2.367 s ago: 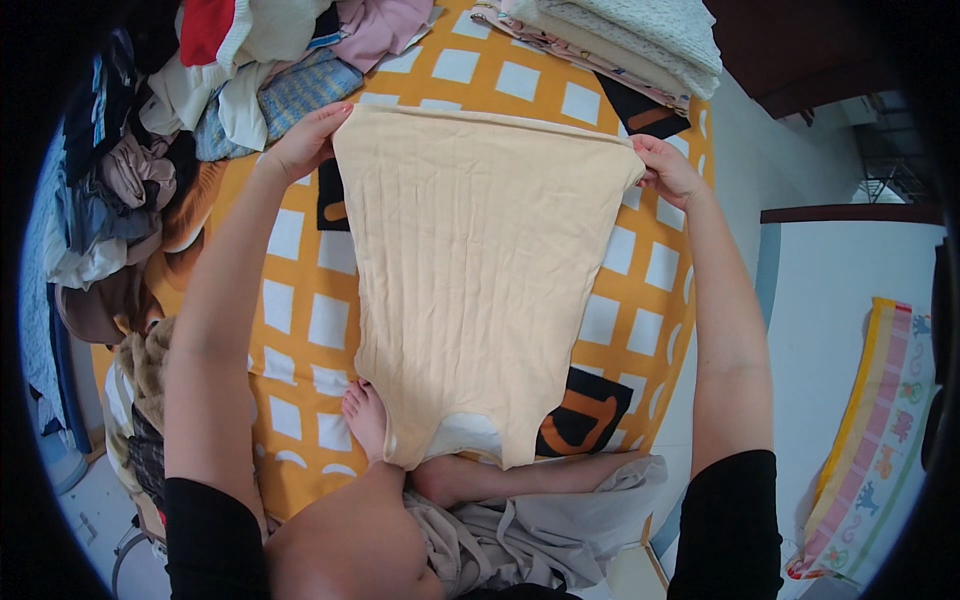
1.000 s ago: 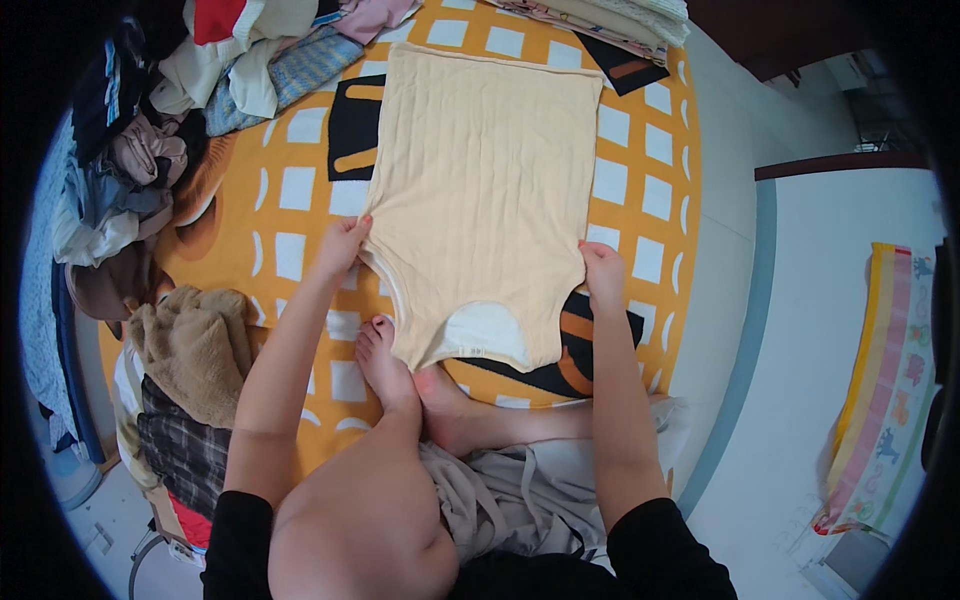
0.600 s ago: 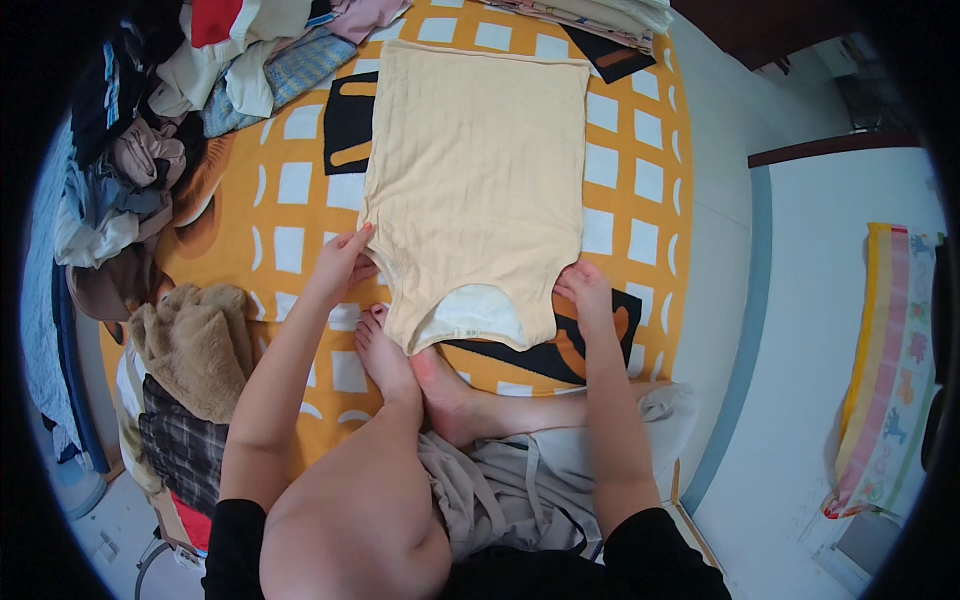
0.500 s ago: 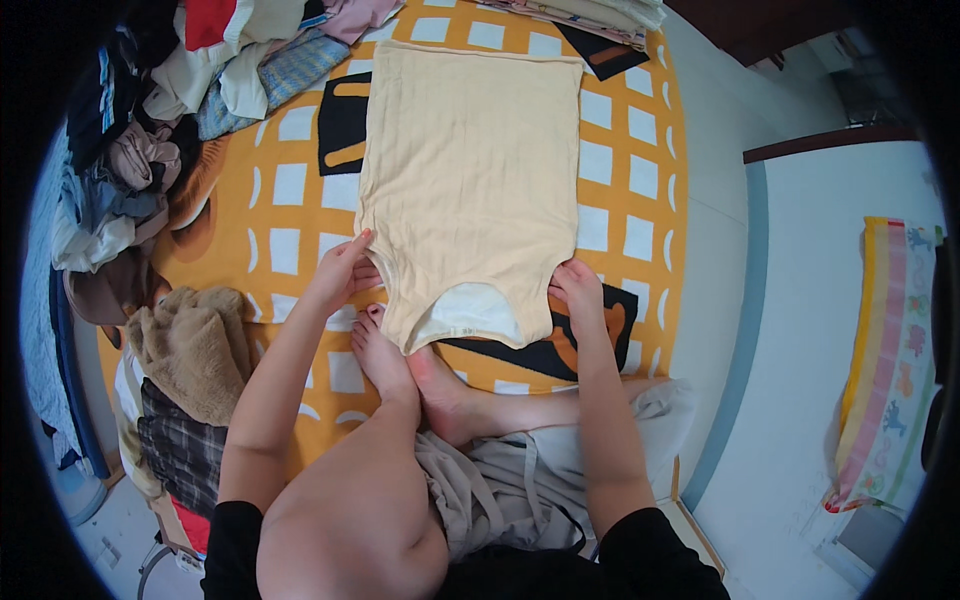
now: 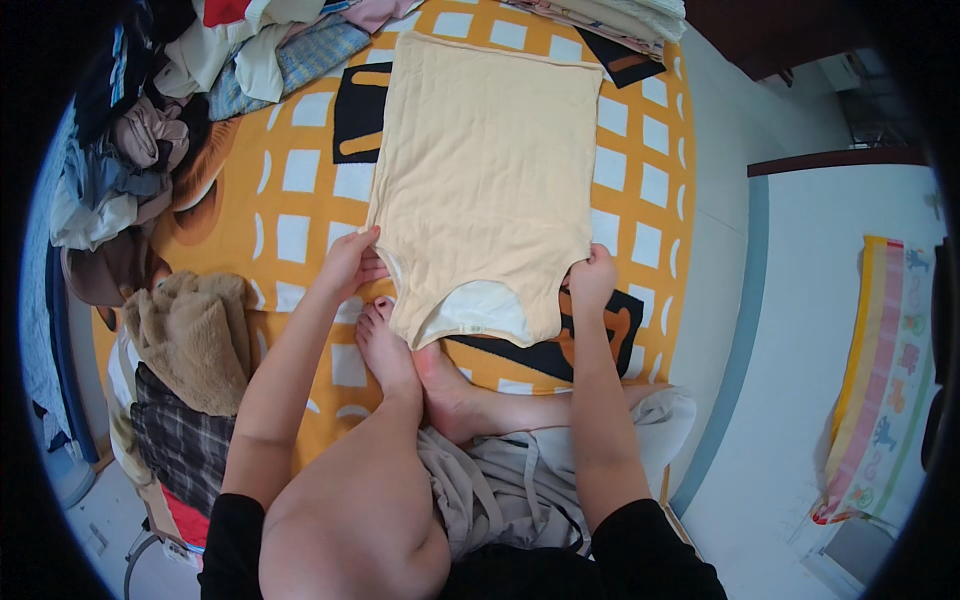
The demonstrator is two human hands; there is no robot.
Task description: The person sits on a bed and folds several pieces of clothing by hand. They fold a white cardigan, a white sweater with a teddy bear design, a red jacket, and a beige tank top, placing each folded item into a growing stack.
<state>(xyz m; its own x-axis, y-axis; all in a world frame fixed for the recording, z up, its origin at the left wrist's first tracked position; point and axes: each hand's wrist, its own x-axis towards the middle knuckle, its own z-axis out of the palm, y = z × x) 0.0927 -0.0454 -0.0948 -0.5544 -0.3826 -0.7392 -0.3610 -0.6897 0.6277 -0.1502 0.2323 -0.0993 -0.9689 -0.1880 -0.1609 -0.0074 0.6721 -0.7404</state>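
The orange checked blanket (image 5: 300, 215) lies bare to the left of the cream garment (image 5: 485, 180), and a narrower strip is open on its right. A clothes heap (image 5: 150, 110) crowds the far left, folded laundry (image 5: 610, 15) blocks the top, and bare feet (image 5: 400, 360) lie just below the garment's hem

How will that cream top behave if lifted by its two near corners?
The cream top is probably floppy: it lies flat as thin knit. Likely light, pinched only by left hand and right hand. It won't roll; it may drag on the orange blanket.
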